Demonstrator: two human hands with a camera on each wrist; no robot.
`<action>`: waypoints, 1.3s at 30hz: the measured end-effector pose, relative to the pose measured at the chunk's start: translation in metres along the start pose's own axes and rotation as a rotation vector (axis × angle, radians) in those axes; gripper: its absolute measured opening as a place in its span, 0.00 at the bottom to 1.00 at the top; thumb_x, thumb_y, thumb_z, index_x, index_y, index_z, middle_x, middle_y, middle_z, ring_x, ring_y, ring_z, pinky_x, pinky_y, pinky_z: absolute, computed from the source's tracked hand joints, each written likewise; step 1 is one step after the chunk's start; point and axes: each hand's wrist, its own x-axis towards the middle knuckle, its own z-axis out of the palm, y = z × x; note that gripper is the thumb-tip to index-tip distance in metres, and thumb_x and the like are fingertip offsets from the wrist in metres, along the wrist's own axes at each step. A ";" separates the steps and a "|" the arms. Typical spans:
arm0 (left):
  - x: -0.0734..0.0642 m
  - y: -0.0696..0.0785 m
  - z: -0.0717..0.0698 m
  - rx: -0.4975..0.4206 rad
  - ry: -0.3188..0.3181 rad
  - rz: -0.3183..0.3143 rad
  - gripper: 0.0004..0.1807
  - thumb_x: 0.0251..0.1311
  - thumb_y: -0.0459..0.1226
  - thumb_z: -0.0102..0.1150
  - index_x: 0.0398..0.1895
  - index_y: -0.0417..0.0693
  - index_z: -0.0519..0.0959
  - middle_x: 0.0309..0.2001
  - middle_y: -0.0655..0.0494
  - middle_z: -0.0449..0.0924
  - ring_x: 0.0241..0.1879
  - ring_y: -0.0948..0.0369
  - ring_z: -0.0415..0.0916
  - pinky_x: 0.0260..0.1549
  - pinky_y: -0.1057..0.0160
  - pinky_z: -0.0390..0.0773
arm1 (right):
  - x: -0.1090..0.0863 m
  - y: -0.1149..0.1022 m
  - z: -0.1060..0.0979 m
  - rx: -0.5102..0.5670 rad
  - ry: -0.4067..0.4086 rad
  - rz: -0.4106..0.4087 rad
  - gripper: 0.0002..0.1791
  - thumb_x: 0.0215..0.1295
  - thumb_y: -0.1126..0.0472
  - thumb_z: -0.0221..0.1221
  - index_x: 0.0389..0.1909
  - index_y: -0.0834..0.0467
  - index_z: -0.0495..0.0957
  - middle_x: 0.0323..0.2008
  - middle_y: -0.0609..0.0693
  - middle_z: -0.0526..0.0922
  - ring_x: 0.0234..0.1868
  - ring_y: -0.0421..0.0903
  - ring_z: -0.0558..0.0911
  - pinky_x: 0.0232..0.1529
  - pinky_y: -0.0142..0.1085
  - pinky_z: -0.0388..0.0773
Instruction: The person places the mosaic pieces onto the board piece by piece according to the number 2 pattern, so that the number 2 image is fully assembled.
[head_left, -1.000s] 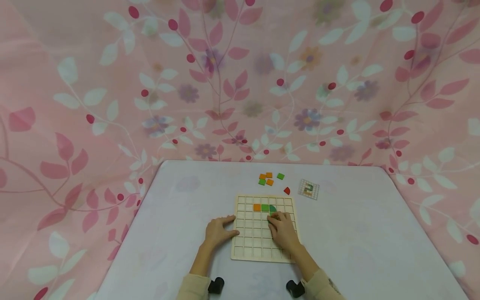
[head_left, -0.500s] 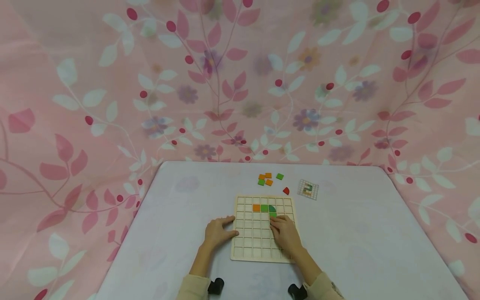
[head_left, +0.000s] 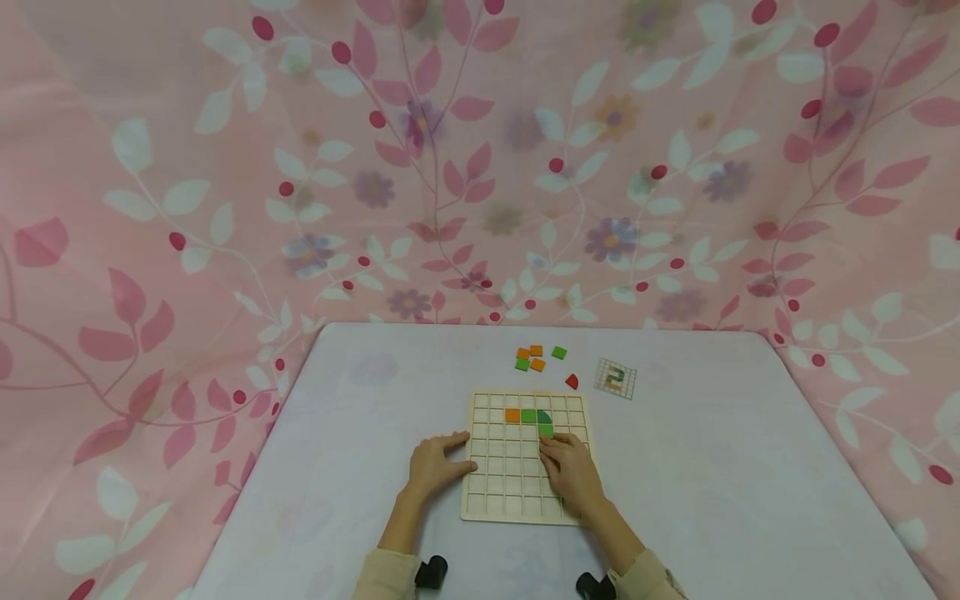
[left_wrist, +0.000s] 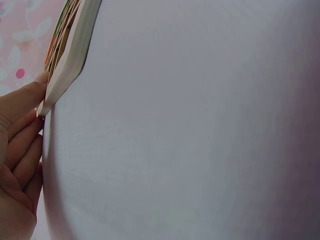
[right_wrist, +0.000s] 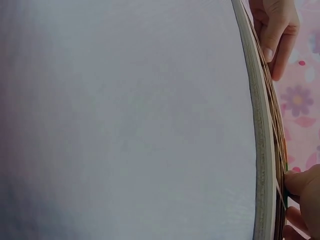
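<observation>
Board (head_left: 497, 483): qty 1, lt wood, gridded, flat on white table (head_left: 697, 467), btwn both hands.

On board, 2nd row from far edge, L to R: orange tile (head_left: 512, 415), green tile (head_left: 528, 416), dk green rounded tile (head_left: 544, 417), side by side. Directly below the last, nearer the person: lower green tile (head_left: 546, 430), seemingly seated in own cell, near edge partly hidden by fingertips.

L hand (head_left: 433, 465): thumb and forefinger spread apart, both touching L edge of board; no tile held.

R hand (head_left: 572, 473): over R part of board, fingertips bunched at lower green tile. Contact likely; pinch or mere press, can't tell.

Off board, beyond far edge: loose orange tiles (head_left: 537, 365), qty 3; loose green tiles (head_left: 559, 352), qty 2; red wedge (head_left: 572, 382), just beyond board; pattern card (head_left: 615, 378) w/ "2"-like figure, farther R.

Risks (judged): lower green tile poss. tipped or dragged from cell; cause, fingertip catching its edge. Dk green rounded tile poss. nudged askew; cause, push from below. Board poss. skewed; cause, slack L hand during hard R press. Red wedge poss. knocked away; cause, low reach past far edge.
</observation>
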 end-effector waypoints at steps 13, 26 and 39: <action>0.000 0.000 0.001 0.005 -0.030 -0.061 0.31 0.40 0.47 0.74 0.50 0.44 0.81 0.49 0.45 0.81 0.50 0.46 0.78 0.46 0.48 0.76 | 0.004 0.016 0.000 0.174 0.040 -0.021 0.12 0.47 0.67 0.70 0.34 0.66 0.85 0.38 0.57 0.86 0.39 0.52 0.80 0.39 0.46 0.79; 0.000 0.001 0.002 -0.019 -0.034 -0.065 0.31 0.41 0.46 0.74 0.51 0.44 0.81 0.50 0.46 0.81 0.51 0.47 0.77 0.48 0.47 0.75 | 0.002 0.015 0.002 0.233 0.045 0.046 0.13 0.44 0.67 0.71 0.32 0.68 0.85 0.45 0.60 0.83 0.45 0.57 0.79 0.45 0.51 0.76; 0.001 0.002 0.000 -0.012 -0.032 -0.058 0.31 0.40 0.47 0.74 0.50 0.44 0.81 0.49 0.46 0.81 0.50 0.46 0.78 0.47 0.47 0.75 | 0.004 0.012 -0.001 0.262 0.086 0.015 0.13 0.43 0.69 0.71 0.33 0.67 0.85 0.38 0.57 0.86 0.39 0.53 0.79 0.39 0.45 0.78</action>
